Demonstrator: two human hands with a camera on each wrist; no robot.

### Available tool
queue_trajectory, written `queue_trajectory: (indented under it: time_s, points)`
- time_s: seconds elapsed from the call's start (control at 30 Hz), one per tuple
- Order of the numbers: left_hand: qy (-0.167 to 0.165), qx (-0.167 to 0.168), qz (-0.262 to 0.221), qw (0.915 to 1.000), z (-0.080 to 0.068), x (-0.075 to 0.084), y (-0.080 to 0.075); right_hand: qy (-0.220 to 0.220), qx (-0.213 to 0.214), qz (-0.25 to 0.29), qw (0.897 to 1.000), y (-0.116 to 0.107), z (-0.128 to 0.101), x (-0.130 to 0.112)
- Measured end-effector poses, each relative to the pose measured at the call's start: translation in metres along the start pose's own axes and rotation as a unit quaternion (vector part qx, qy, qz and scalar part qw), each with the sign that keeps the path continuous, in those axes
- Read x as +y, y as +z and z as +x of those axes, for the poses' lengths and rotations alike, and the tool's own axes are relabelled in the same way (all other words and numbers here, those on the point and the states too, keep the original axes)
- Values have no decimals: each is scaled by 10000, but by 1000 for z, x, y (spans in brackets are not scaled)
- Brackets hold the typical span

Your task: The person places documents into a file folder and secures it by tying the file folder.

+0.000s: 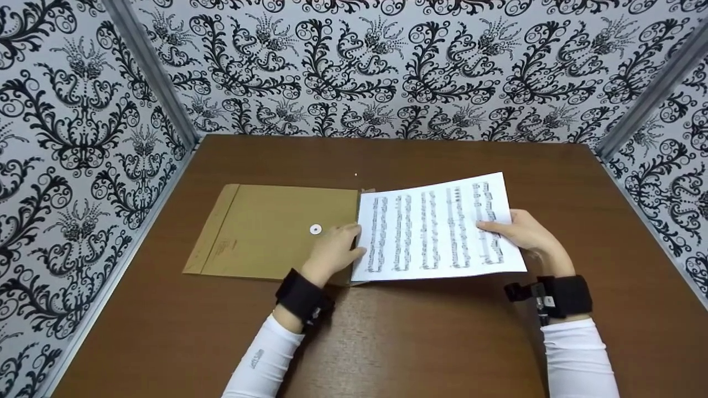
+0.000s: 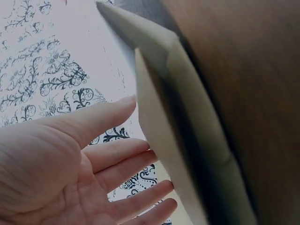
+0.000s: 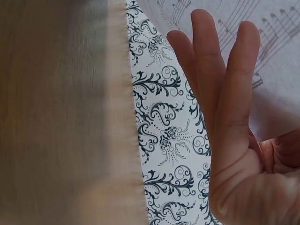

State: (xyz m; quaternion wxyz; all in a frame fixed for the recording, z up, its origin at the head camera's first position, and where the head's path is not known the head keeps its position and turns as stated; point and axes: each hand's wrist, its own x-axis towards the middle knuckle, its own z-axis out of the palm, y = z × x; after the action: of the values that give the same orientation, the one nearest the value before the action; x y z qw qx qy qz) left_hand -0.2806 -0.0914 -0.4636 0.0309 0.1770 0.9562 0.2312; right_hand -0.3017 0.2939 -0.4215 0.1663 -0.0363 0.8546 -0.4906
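A brown paper envelope with a white round button lies flat on the table. My left hand rests at its right-hand edge, fingers extended. In the left wrist view the envelope's mouth gapes, and that hand's fingertips touch the outer face beside it. My right hand pinches the right edge of a printed music sheet, thumb on top and other fingers underneath. The sheet's left edge meets the envelope's mouth, while its right side is raised off the table. Staves of notes show in the right wrist view.
The brown wooden table is bounded by patterned black-and-white walls at the back and sides. Grey metal posts stand at the back corners. A black camera strap wraps each wrist.
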Motion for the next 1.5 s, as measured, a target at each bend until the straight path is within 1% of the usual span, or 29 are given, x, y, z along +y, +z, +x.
queue_trajectory:
  time_s: [0.13, 0.27, 0.4, 0.6, 0.83, 1.07, 1.2, 1.33, 1.43, 1.5]
  points:
    - [-5, -53, 196, 9998, 0, 2, 1, 22, -53, 90, 9999, -1, 3, 0]
    - [-58, -81, 195, 9998, 0, 4, 2, 47, -27, 55, 10000, -2, 7, -1]
    - [-217, -190, 82, 9995, -1, 6, 2, 125, -16, -116, 9999, -3, 12, -2]
    - [-265, -230, 239, 9991, -2, 9, 2, 158, -63, -202, 9997, -4, 17, -2]
    - [-417, -344, 335, 9980, -1, 11, 2, 176, -98, -228, 9995, -2, 18, -5]
    - [-450, -396, 413, 9973, -2, 12, 3, 204, -117, -257, 9994, -2, 22, -4]
    - [-396, -350, 514, 9973, -1, 11, 4, 186, -113, -262, 9994, -1, 25, -2]
    - [-361, -172, 558, 9976, -2, 9, 5, 145, -80, -311, 9994, 1, 28, 0]
    - [-531, -85, 531, 9971, -3, 9, 5, 114, -78, -346, 9993, 2, 30, 3]
    - [-737, -22, 520, 9959, -3, 8, 5, 105, -92, -314, 9994, 3, 31, 4]
